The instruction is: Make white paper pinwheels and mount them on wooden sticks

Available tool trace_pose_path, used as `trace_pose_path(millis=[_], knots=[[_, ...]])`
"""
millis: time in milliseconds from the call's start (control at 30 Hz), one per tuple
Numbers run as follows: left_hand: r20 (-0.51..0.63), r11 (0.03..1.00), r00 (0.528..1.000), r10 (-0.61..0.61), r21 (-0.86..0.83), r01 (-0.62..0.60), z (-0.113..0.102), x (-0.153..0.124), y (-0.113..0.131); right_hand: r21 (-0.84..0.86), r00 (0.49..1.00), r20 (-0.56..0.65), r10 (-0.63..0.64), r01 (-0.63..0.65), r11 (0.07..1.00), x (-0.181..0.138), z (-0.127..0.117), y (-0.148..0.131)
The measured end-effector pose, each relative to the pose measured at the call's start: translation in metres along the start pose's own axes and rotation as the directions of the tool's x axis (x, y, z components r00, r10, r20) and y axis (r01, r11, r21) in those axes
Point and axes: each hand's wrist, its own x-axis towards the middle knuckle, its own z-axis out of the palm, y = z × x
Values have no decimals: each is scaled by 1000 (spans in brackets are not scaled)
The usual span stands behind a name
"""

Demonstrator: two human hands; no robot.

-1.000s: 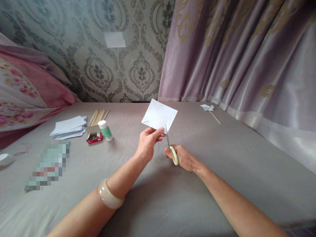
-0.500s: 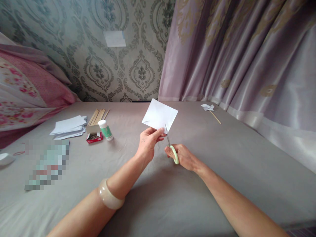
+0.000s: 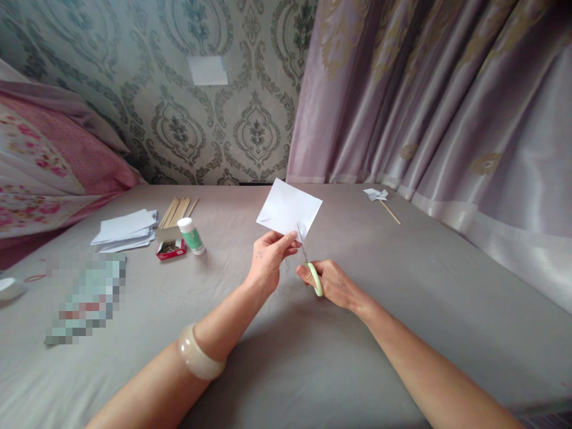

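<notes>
A white sheet of paper (image 3: 289, 205) is pinched at its lower edge by my left hand (image 3: 270, 259), thumb on top. One slit shows near its left corner. My right hand (image 3: 329, 283) is closed around the pale green handles of a pair of scissors (image 3: 317, 280). The scissors' blades lie across the paper near its bottom corner, just right of my left thumb. Both hands are raised above the grey-covered surface.
Left on the grey sheet (image 3: 384, 351) are a paper stack (image 3: 123, 229), wooden sticks (image 3: 176, 211), a red box of small metal pieces (image 3: 171, 249), a glue stick (image 3: 192, 237) and a blurred packet (image 3: 89, 298). A paper pinwheel (image 3: 378, 195) lies at the far right.
The scissors have shifted very slightly left at the paper, and my right thumb has moved a little with them. The left hand and the paper stay nearly still.
</notes>
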Motion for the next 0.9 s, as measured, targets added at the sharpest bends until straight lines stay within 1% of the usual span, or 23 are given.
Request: trace_pose_path(millis=[233,400,800,900], knots=[[3,1000,1000,-4,-13,4,0,1,1,30,999,-32,39,-38,999,0,1,-2],[1,1000,1000,-8,-21,8,0,1,1,19,998,-61,32,-31,999,0,2,-2],[1,1000,1000,-15,-23,15,0,1,2,2,996,-90,23,-22,1000,1,3,4],[4,999,1000,-22,-24,22,0,1,2,20,995,-90,33,-31,999,2,4,3]])
